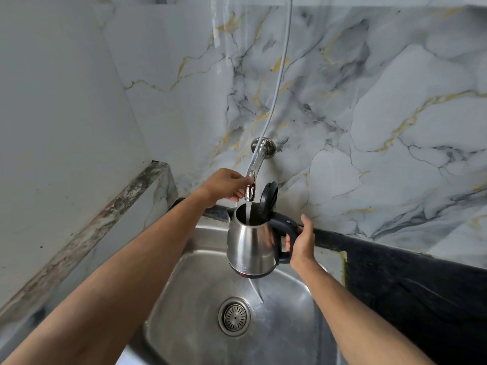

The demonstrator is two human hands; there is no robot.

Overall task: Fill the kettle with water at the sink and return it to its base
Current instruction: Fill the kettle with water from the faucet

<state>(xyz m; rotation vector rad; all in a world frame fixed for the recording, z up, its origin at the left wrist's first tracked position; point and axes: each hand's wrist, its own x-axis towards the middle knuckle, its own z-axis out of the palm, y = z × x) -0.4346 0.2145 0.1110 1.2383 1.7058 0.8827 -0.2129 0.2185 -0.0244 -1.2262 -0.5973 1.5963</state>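
A stainless steel kettle (249,245) with a black handle hangs in the air above the steel sink (195,293). Its black lid (268,197) stands flipped open. My right hand (303,242) grips the handle from the right. A chrome wall tap (257,164) reaches out over the kettle's mouth, and a stream of water (248,213) runs from its nozzle into the kettle. My left hand (226,187) is closed around the tap's end, just above the kettle. The kettle's base is not in view.
The sink's drain strainer (234,316) lies below the kettle. A black countertop (411,280) runs to the right of the sink. Marble-patterned wall tiles stand behind, and a grey cable (283,67) hangs down to the tap. A stained ledge (87,233) slopes along the left.
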